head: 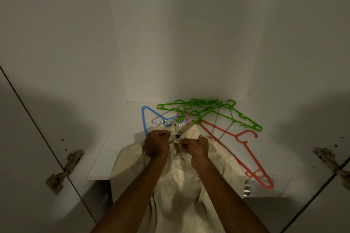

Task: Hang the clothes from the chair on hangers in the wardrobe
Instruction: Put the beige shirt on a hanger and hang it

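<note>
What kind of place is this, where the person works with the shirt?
Most likely the inside of a wardrobe: white panel walls around a shelf, door hinges at the sides, and loose plastic hangers piled behind the cream shirt that both hands hold.

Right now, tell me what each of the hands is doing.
Left hand: closed, pinching the shirt at the collar, by the pale hanger.
Right hand: closed, pinching the shirt front just below the collar.
</note>
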Motion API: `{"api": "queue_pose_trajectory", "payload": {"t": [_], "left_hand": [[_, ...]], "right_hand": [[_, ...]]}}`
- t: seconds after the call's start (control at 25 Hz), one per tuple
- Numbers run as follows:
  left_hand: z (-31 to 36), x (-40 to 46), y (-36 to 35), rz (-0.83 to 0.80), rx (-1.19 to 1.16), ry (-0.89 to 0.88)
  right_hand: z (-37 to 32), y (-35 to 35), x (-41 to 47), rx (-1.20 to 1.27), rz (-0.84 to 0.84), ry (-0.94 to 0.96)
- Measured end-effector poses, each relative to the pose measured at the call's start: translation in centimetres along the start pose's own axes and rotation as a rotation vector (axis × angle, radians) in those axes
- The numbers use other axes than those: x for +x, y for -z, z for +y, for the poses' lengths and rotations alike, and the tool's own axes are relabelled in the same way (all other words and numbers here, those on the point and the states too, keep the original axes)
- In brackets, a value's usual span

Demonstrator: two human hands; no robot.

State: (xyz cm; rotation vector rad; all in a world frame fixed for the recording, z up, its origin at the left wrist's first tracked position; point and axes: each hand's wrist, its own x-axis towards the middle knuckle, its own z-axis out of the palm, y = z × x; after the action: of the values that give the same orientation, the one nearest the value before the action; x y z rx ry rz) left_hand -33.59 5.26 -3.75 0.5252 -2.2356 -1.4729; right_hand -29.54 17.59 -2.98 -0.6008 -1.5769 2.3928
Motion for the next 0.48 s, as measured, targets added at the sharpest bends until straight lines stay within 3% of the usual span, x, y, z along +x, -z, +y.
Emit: {"api": "queue_pose_trajectory", "payload": {"t": [0.28, 0.48], "left_hand": [[-1.5, 0.7, 0.9, -0.192, -0.218, -0.111], [-1.8, 0.4, 2.3, -0.424, -0.4, -0.142]], "right_hand": [[1.1, -1.4, 1.1, -0.1, -0.01, -0.001], [2.6, -2.6, 1.5, -0.351, 0.03, 0.212]]}}
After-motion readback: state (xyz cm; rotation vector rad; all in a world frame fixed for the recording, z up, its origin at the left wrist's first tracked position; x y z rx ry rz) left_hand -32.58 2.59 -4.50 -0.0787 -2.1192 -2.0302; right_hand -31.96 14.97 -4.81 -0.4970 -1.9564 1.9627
